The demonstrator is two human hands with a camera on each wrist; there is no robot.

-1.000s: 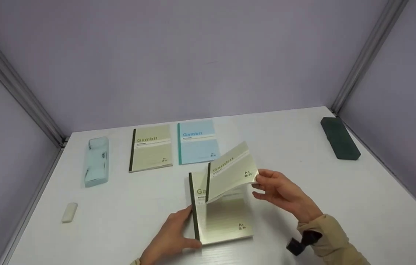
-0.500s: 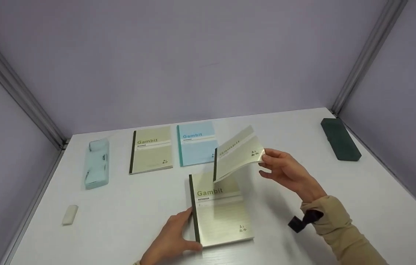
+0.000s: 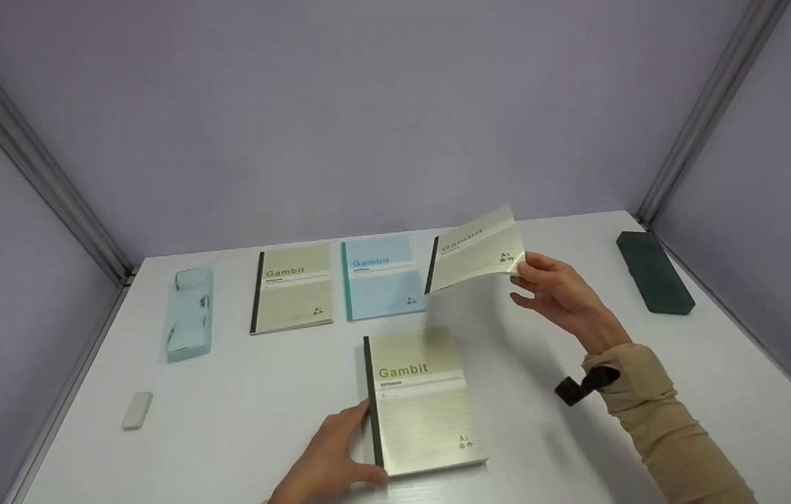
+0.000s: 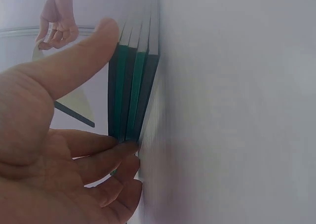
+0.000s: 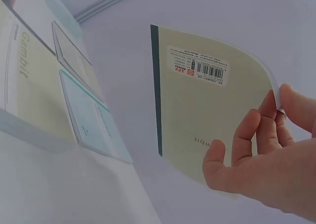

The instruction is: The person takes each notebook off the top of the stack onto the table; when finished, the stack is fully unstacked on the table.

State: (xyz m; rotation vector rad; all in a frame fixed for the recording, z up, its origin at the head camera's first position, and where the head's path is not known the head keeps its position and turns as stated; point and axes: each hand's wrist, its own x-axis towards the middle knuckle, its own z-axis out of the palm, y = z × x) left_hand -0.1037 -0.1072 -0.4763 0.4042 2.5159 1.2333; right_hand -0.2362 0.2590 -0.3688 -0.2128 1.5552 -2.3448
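Note:
My right hand (image 3: 567,297) pinches the lower right corner of an olive-green notebook (image 3: 476,252) between thumb and fingers. The notebook hangs tilted and bent above the table; its back cover with a barcode label (image 5: 197,66) shows in the right wrist view. My left hand (image 3: 329,448) rests beside a stack of notebooks (image 3: 423,413) at the front. Its fingers touch the spine side, and its thumb lies at the near corner. In the left wrist view, the stack's dark and green spines (image 4: 129,91) alternate. An olive notebook lies on top of the stack.
Behind the stack lie another olive notebook (image 3: 294,290) and a blue notebook (image 3: 385,280). A pale blue pencil case (image 3: 190,315) and a white eraser (image 3: 137,411) are at the left. A dark green case (image 3: 654,273) lies far right, near the table (image 3: 241,392) edge.
My right hand has lifted the olive notebook off the stack and carried it back and to the right, beside the blue notebook. My left hand has stayed at the stack's spine.

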